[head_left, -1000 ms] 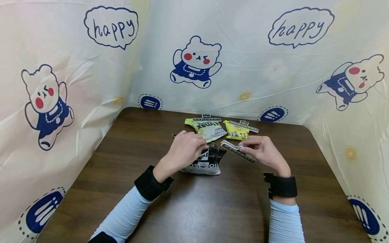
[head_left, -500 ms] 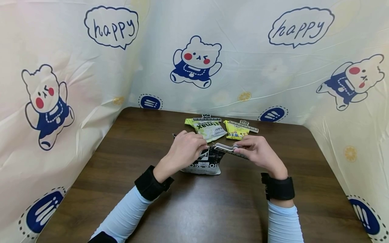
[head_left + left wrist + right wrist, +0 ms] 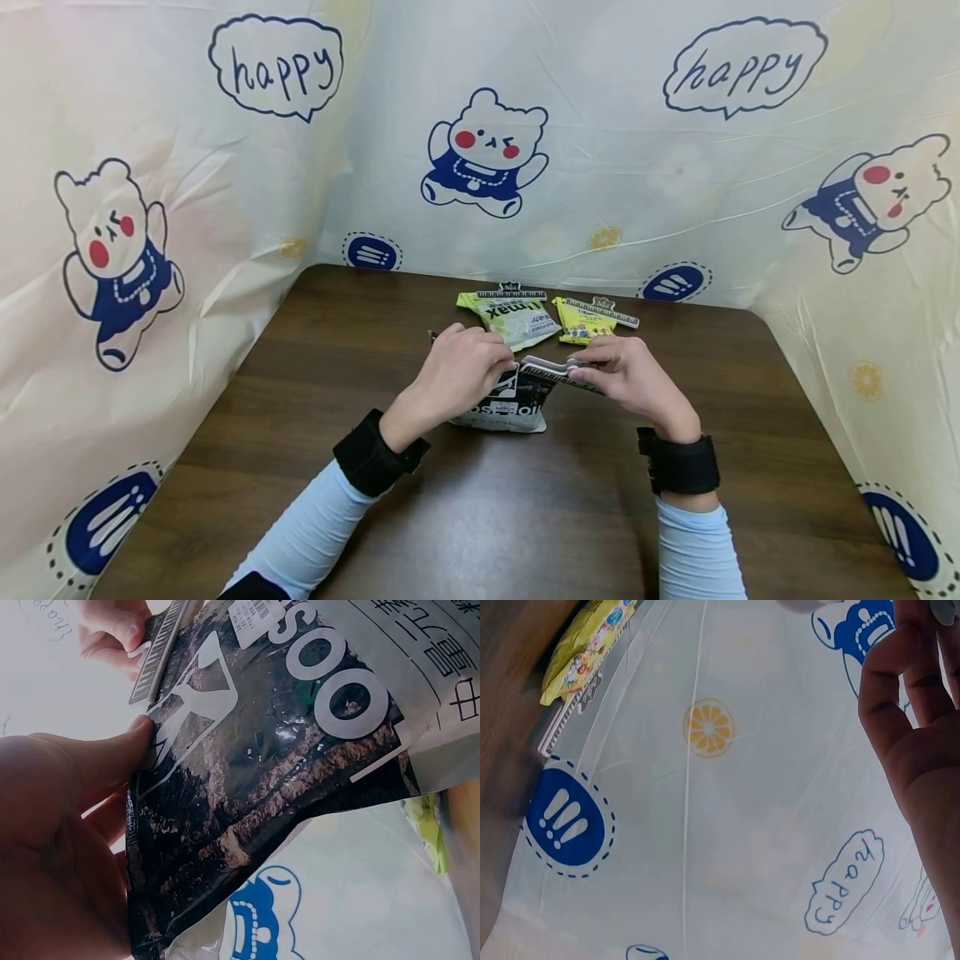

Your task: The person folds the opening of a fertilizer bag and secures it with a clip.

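Note:
A black and grey-white printed bag (image 3: 510,410) stands on the table, its top edge pinched between thumb and fingers of my left hand (image 3: 459,372). At the bag's upper right corner is a long clip with a piano-key pattern (image 3: 551,372). My right hand (image 3: 636,375) pinches this clip by its handle. Seen from the left wrist, the clip's bar (image 3: 159,658) overlaps the bag's top edge, close to my left thumb (image 3: 124,754). Whether the bag lies between the clip's jaws I cannot tell. In the right wrist view only part of my right hand (image 3: 922,727) shows.
Behind the bag lie a green and white packet (image 3: 521,323) and a small yellow packet (image 3: 587,322). Each bears a piano-key clip, the left clip (image 3: 512,293) and the right clip (image 3: 603,312). A printed curtain (image 3: 600,183) surrounds the brown table (image 3: 480,517).
My right hand has moved left with the clip, from beside the bag to its upper right corner. The left hand stays on the bag's top edge.

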A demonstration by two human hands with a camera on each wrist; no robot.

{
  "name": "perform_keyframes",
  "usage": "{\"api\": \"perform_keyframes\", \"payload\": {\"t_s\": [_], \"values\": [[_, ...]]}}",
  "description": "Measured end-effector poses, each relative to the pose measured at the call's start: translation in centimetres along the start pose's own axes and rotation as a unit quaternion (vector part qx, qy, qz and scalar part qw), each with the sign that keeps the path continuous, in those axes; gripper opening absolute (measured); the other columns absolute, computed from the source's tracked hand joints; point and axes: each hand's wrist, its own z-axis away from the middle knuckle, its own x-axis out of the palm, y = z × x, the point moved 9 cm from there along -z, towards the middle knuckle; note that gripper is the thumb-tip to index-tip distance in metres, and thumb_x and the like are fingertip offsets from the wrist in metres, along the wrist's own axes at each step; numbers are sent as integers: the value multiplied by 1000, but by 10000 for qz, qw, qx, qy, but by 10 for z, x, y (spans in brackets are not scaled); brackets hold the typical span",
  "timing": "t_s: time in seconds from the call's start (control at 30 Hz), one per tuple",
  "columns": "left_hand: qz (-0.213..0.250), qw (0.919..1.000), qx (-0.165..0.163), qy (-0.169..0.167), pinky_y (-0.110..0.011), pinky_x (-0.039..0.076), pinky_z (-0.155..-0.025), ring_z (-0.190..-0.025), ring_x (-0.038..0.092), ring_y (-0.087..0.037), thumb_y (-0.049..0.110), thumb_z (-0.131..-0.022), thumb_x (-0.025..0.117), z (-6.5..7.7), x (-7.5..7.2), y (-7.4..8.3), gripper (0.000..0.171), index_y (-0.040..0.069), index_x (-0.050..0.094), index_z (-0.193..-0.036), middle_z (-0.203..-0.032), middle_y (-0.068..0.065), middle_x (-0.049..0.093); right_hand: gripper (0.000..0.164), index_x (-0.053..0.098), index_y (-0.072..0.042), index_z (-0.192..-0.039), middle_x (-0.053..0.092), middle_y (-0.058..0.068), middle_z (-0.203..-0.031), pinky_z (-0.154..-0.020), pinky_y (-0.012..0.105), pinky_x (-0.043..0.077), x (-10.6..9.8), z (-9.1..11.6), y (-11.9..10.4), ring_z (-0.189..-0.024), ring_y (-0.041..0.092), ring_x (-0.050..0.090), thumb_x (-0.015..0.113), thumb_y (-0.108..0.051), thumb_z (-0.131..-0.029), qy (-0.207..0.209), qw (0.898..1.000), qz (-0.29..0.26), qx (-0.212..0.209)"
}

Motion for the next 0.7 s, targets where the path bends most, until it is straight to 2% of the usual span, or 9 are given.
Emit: {"api": "perform_keyframes", "payload": {"t_s": [0.13, 0.4, 0.7], "values": [[6, 10000, 6, -14, -34, 40, -73, -83, 65, -16, 23, -100, 76, 0, 0, 0, 7, 20, 81, -97, -92, 7, 74, 18, 83, -5, -110, 71, -5, -91, -65, 32, 46, 6, -3, -2, -77, 17, 53, 82, -6, -92, -88, 10000, -3, -37], [24, 9999, 51, -130, -34, 41, -73, -88, 67, -15, 23, -100, 76, 0, 1, 0, 7, 20, 83, -101, -96, 7, 75, 20, 82, -6, -114, 73, -4, -96, -64, 35, 49, 11, -4, 1, -79, 18, 57, 82, -8, -94, -190, 9996, -83, 170], [31, 9986, 55, -531, -34, 40, -72, -87, 64, -16, 22, -101, 75, -1, 1, 0, 8, 20, 83, -101, -97, 7, 74, 19, 82, -9, -113, 71, -7, -95, -62, 39, 51, 11, -3, 2, -76, 18, 58, 82, -13, -95, -282, 9992, -42, 279]]}}
